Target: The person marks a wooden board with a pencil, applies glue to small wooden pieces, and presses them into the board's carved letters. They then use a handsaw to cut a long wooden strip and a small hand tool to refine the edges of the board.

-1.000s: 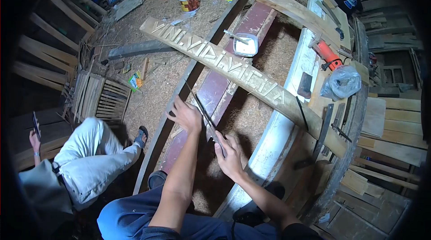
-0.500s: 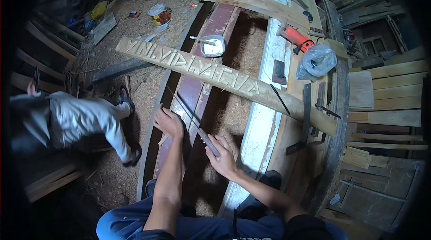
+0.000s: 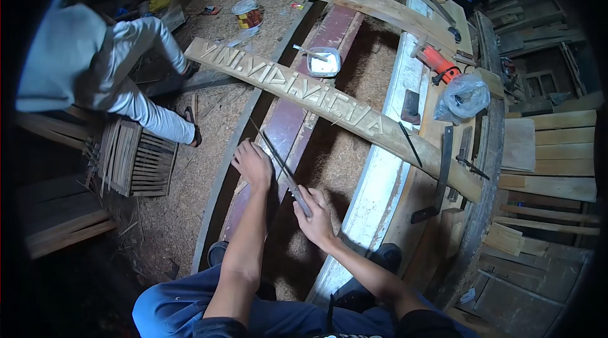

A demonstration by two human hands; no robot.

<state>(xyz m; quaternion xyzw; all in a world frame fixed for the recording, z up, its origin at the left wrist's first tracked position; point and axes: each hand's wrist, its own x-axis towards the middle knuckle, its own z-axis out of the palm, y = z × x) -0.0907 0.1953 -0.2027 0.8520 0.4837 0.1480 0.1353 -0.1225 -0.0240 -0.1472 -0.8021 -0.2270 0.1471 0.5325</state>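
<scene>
My left hand (image 3: 254, 166) lies with its fingers bent and slightly apart on the worn red-brown plank (image 3: 286, 126); I see nothing gripped in it. In my right hand (image 3: 316, 216) is a long, thin file-like tool (image 3: 296, 192), held by its grey-brown handle. Its narrow dark end points up and left, just to the right of my left hand. Beyond both hands, a wooden board (image 3: 278, 88) lies across the planks, with raised letters made of thin wood strips. A plastic tub (image 3: 323, 62) of white paste, with a stick across it, stands behind that board.
An orange power tool (image 3: 439, 64), a plastic bag (image 3: 463, 97) and a dark-bladed saw (image 3: 443, 161) lie at right. A co-worker in light trousers (image 3: 149, 113) is at left, beside a slatted wooden crate (image 3: 149, 161). A paint bucket (image 3: 247, 15) stands on the sawdust floor.
The view has shifted, so the bench appears farther right. The co-worker at left has moved up in view, uncovering the slatted crate. My right hand still holds the thin tool.
</scene>
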